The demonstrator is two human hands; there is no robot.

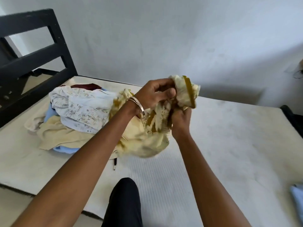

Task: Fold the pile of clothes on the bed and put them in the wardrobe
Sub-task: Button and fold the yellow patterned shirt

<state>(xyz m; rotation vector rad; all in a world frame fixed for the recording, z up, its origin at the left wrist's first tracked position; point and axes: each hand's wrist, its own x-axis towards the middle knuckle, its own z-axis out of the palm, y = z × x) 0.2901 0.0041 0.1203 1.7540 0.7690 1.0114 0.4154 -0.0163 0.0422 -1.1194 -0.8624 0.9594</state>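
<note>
— Mattress [221, 145] first: what do we have under us?

— We see a bare, off-white mattress with a fine ribbed texture, filling most of the view. It lies on a black bed frame [32, 51], whose slatted end rises at the far left. Behind it stands a plain pale wall [180, 38], with our shadow falling across its lower right.

— And where are the clothes?

— The pile of clothes [73, 115] sits on the left half of the mattress, near the black frame. On top we see a white printed piece; under it lie cream, light blue and dark red ones. One garment is out of the pile: a yellow patterned cloth [147, 136] with olive bands, which we hold bunched above the mattress, just to the right of the pile.

— How do our hands sit on it?

— Our left hand [155, 94], with a metal bangle [139, 107] on the wrist, has its fingers curled round the top of the cloth, thumb pressed against it. Our right hand [182, 118] grips the cloth just below, fingers folded into the bunch.

— Anything else around?

— A small dark cord end [114, 164] lies on the mattress under the cloth, our dark-trousered knee [124, 194] shows at the near edge, and a bit of light blue fabric [297, 197] lies at the far right.
</note>
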